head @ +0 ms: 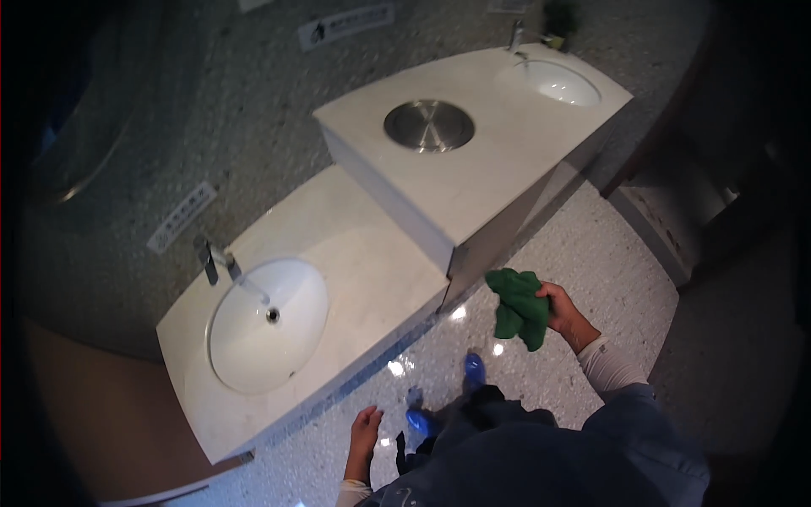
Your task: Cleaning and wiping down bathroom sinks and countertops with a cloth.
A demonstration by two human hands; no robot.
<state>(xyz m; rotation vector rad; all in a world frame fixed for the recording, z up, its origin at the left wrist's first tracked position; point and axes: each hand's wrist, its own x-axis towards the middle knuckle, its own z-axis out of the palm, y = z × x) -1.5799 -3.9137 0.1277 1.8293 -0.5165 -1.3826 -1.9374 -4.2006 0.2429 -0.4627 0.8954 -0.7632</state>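
Observation:
A crumpled green cloth [523, 307] hangs from my right hand [557, 307], above the speckled floor and in front of the counter. My left hand [365, 431] is low beside my body, holding nothing, its fingers loosely bent. Nearest to it is the front edge of the lower pale countertop [380, 253]. Set into that top is a white oval washbasin [253, 355] with a dark round drain. A chrome faucet [218, 256] stands at the basin's back rim.
The raised pale countertop [500, 165] carries a round metal lid [429, 125], a second washbasin [564, 85] and another faucet [516, 36]. A potted plant [559, 25] stands behind. Signs with writing [345, 26] are on the stone wall. My blue shoes [474, 369] are on the shiny floor [576, 234].

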